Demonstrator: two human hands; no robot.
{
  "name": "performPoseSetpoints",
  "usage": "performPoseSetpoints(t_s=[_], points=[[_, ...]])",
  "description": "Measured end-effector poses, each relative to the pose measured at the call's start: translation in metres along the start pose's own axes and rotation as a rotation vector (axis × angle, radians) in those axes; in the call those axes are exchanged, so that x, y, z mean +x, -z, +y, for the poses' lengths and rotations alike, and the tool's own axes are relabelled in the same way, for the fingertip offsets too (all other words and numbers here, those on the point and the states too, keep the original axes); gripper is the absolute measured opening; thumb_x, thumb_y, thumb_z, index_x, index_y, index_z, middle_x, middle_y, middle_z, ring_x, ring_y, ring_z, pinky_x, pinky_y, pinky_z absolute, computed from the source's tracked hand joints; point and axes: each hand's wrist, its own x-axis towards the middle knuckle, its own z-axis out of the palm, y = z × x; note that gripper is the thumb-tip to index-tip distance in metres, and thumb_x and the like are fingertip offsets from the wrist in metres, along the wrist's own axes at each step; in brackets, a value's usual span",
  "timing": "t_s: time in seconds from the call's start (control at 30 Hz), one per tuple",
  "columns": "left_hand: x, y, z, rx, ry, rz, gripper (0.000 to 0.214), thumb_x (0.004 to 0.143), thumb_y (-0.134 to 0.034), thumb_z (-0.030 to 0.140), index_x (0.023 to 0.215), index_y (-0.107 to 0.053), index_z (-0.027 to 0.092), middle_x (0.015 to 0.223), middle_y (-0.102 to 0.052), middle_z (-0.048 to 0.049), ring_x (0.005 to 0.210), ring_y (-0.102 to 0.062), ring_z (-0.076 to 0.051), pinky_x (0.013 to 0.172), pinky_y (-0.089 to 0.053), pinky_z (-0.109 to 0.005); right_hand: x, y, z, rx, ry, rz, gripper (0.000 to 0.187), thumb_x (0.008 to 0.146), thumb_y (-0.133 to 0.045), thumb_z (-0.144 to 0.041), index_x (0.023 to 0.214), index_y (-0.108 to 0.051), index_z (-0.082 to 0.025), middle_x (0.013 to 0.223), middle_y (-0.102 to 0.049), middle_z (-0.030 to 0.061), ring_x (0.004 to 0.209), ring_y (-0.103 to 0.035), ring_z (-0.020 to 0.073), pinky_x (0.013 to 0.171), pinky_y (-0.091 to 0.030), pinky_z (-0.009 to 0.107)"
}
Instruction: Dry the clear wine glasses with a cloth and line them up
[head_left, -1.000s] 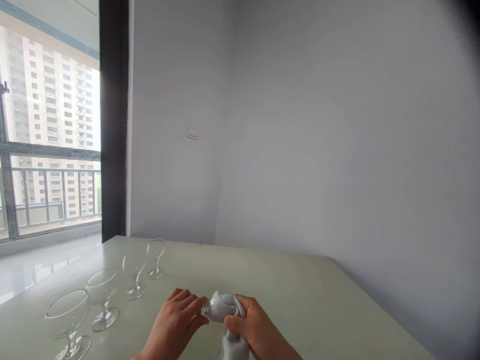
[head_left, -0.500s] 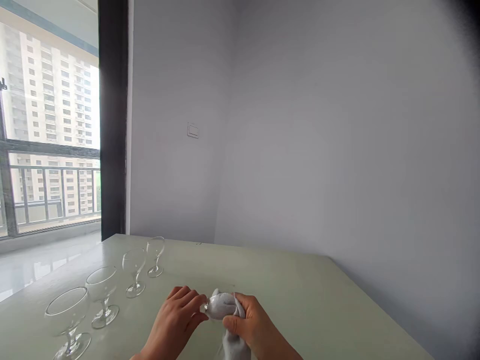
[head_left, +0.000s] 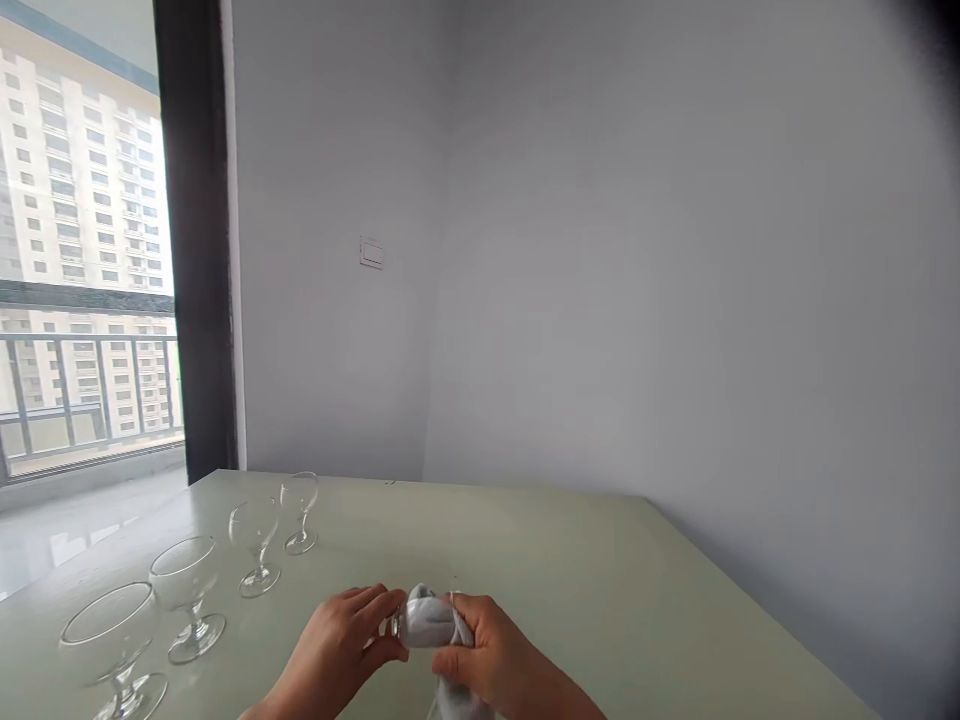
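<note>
Gripping a crumpled pale grey cloth (head_left: 429, 622), right hand (head_left: 491, 665) has its fingers curled and pressed together around the bundle, thumb on the near side. Left hand (head_left: 337, 650) pinches a small clear glass (head_left: 393, 627) between thumb and fingertips. The glass sits between the two sets of fingers, mostly hidden inside the cloth. Pale green glossy table (head_left: 600, 600) lies beneath both hands; contact unclear. Row of four clear stemmed glasses (head_left: 184, 600) stands upright well left of the left fingers.
</note>
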Motion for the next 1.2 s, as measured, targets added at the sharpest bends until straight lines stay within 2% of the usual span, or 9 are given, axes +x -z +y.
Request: performPoseSetpoints(t_s=[0.13,0.23,0.37,0.5,0.6,0.77,0.9,1.03,1.2], points=[[0.004,0.015,0.017,-0.523,0.218,-0.257,0.023,0.063,-0.074,0.039,0.067,-0.063,0.019,0.056,-0.050,0.0058,0.056,-0.047,-0.010,0.052,-0.032,-0.020,-0.021,0.023,-0.016,-0.379,0.114,-0.162,0.020,0.063,-0.062,-0.018,0.079,-0.071,-0.028,0.058,-0.055,-0.0064,0.052,-0.041,0.0088,0.048,-0.029,0.020],[0.003,0.021,0.030,-0.936,0.362,-0.501,0.035,0.061,-0.072,0.050,0.064,-0.061,0.016,0.049,-0.044,0.0061,0.044,-0.041,-0.008,0.041,-0.028,-0.019,-0.042,0.028,-0.022,-0.523,0.132,-0.105,0.021,0.065,-0.063,-0.019,0.075,-0.072,-0.035,0.059,-0.059,-0.0080,0.046,-0.041,0.0076,0.043,-0.027,0.020],[-0.002,0.015,0.037,-1.250,0.293,-0.605,0.055,0.056,-0.064,0.068,0.054,-0.059,0.014,0.041,-0.041,0.0047,0.035,-0.034,-0.006,0.035,-0.021,-0.020,-0.060,0.025,-0.044,-0.642,0.179,-0.004,0.026,0.068,-0.061,-0.019,0.079,-0.072,-0.040,0.074,-0.067,-0.0093,0.050,-0.050,0.0094,0.043,-0.033,0.021],[-0.008,-0.006,0.033,-1.531,0.347,-0.503,0.059,0.056,-0.064,0.069,0.064,-0.067,0.011,0.035,-0.038,0.0059,0.030,-0.025,-0.003,0.033,-0.010,-0.019,-0.049,0.034,-0.070,-0.678,0.299,-0.033,0.040,0.076,-0.047,-0.010,0.094,-0.071,-0.037,0.091,-0.071,-0.0064,0.080,-0.063,0.0138,0.071,-0.045,0.022],[-0.008,-0.019,0.030,-1.731,0.416,-0.339,0.054,0.060,-0.064,0.065,0.078,-0.068,0.014,0.040,-0.043,0.0058,0.031,-0.030,-0.003,0.034,-0.014,-0.017,-0.032,0.053,-0.063,-0.717,0.231,0.134,0.046,0.077,-0.042,-0.007,0.104,-0.067,-0.035,0.116,-0.064,-0.0044,0.105,-0.057,0.0159,0.089,-0.041,0.028],[0.000,-0.018,0.032,-1.759,0.592,0.037,0.043,0.073,-0.058,0.057,0.096,-0.066,0.021,0.061,-0.048,0.0046,0.052,-0.046,-0.007,0.065,-0.043,-0.026,-0.013,0.069,-0.024,-0.926,-0.062,0.324,0.040,0.078,-0.044,-0.012,0.101,-0.068,-0.033,0.142,-0.036,0.0016,0.082,-0.060,0.0143,0.070,-0.044,0.028],[0.004,-0.016,0.033,-1.768,0.634,0.116,0.037,0.072,-0.067,0.044,0.104,-0.064,0.025,0.069,-0.051,0.0032,0.063,-0.046,-0.009,0.074,-0.042,-0.030,-0.011,0.058,-0.014,-0.922,0.092,0.187,0.042,0.070,-0.040,0.000,0.078,-0.070,-0.028,0.097,-0.057,-0.0014,0.066,-0.053,0.0077,0.058,-0.038,0.019],[0.003,-0.023,0.034,-1.739,0.634,0.120,0.040,0.069,-0.071,0.041,0.104,-0.064,0.025,0.072,-0.053,0.0030,0.064,-0.050,-0.009,0.072,-0.040,-0.027,-0.006,0.038,-0.008,-0.981,0.322,0.164,0.039,0.063,-0.040,0.004,0.068,-0.067,-0.023,0.097,-0.053,-0.0007,0.059,-0.048,0.0060,0.053,-0.035,0.019],[0.003,-0.043,0.042,-1.725,0.572,0.128,0.047,0.063,-0.075,0.044,0.103,-0.064,0.022,0.071,-0.058,-0.0002,0.060,-0.049,-0.010,0.054,-0.031,-0.021,0.007,0.000,0.008,-0.642,0.617,0.556,0.043,0.063,-0.045,0.000,0.098,-0.054,-0.024,0.107,-0.047,0.0056,0.079,-0.055,0.0138,0.064,-0.047,0.024]])
